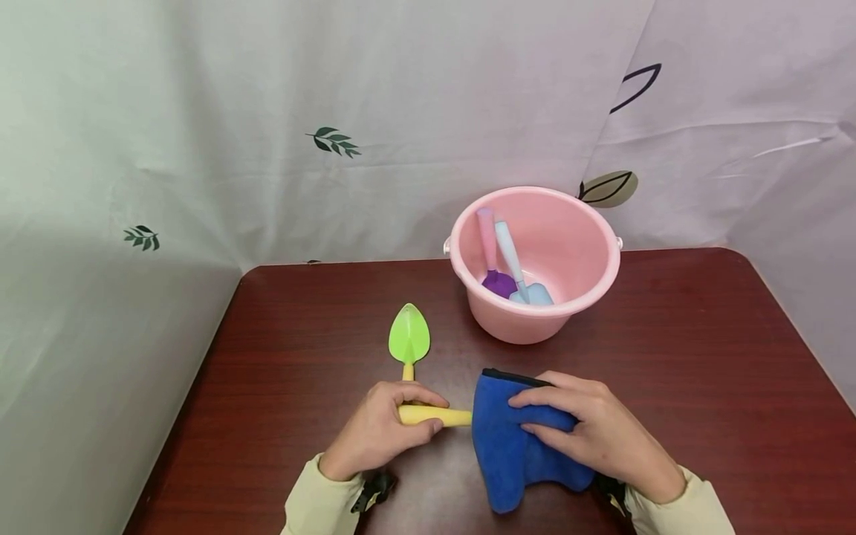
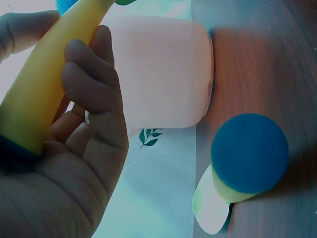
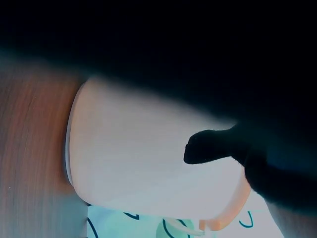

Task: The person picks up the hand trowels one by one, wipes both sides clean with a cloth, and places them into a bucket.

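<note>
My left hand (image 1: pixel 384 425) grips the yellow handle (image 1: pixel 435 416) of a small garden tool, fingers and thumb wrapped along it. In the left wrist view a bit of green (image 2: pixel 125 2) shows at the handle's far end; the tool's head is otherwise hidden under a blue cloth (image 1: pixel 498 446). My right hand (image 1: pixel 591 423) pinches this cloth around the hidden head, its black-edged side up and its lower part hanging. Dark, blurred shapes fill much of the right wrist view. Just beyond my left hand lies a green trowel (image 1: pixel 409 334) with a yellow handle.
A pink bucket (image 1: pixel 524 327) stands behind my hands on the dark red wooden table (image 1: pixel 294 319). Inside it lean a purple scoop with a pink handle (image 1: pixel 489 241) and a light blue shovel (image 1: pixel 511 256). A pale curtain with leaf prints (image 1: pixel 414 89) hangs behind the table.
</note>
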Demonstrator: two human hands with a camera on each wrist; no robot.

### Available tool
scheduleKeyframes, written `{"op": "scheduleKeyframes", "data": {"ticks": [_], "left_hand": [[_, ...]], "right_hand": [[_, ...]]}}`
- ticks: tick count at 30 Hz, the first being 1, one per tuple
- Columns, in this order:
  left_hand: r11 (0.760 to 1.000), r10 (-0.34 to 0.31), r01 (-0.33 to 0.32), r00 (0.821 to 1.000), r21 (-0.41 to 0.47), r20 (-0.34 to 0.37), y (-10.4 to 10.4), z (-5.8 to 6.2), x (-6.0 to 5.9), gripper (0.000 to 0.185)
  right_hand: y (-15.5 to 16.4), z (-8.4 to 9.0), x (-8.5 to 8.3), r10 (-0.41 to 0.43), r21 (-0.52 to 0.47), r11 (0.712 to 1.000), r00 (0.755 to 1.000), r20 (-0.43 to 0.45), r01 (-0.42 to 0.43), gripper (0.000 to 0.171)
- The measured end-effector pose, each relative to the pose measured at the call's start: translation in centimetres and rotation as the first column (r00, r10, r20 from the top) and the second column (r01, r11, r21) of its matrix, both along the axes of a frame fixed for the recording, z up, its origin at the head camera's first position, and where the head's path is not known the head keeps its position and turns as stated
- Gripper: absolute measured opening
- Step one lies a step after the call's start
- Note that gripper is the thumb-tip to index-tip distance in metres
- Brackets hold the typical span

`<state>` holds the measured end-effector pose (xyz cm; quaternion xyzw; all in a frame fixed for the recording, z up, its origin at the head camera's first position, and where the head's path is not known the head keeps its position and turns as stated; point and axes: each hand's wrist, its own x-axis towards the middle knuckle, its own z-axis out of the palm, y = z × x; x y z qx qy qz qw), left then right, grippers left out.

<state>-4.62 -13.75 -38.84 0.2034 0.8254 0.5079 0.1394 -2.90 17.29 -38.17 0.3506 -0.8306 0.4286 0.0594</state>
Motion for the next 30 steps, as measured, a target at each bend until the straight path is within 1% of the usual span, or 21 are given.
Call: {"op": "scheduleKeyframes", "data": {"ticks": [4, 11, 21, 27, 30], "left_hand": [[1.000, -0.021, 0.020, 1.000, 0.014, 0.018, 0.16, 0.04, 0.05, 0.020], [0.998, -0.049, 0.048, 0.998, 0.047, 0.032, 0.16, -0.06, 0.12, 0.019], [0.994, -0.077, 0.078, 0.997, 0.077, -0.014, 0.11, -0.13, 0.02, 0.022], [0.993, -0.079, 0.082, 0.996, 0.089, -0.038, 0.05, -0.26, -0.05, 0.021], [0.992, -0.079, 0.083, 0.996, 0.090, -0.052, -0.05, -0.21, -0.13, 0.019]], "right_hand": [[-0.02, -0.01, 0.04, -0.003, 0.004, 1.000, 1.000, -0.001, 0.003, 0.048], [-0.08, -0.19, -0.07, -0.021, 0.014, 1.000, 0.999, -0.041, 0.022, 0.048], [-0.12, -0.34, -0.23, -0.053, 0.038, 0.998, 0.996, -0.070, 0.056, 0.050], [-0.35, -0.52, -0.44, -0.094, 0.075, 0.991, 0.982, -0.165, 0.107, 0.056], [-0.38, -0.57, -0.48, -0.124, 0.102, 0.984, 0.977, -0.176, 0.144, 0.056]]}}
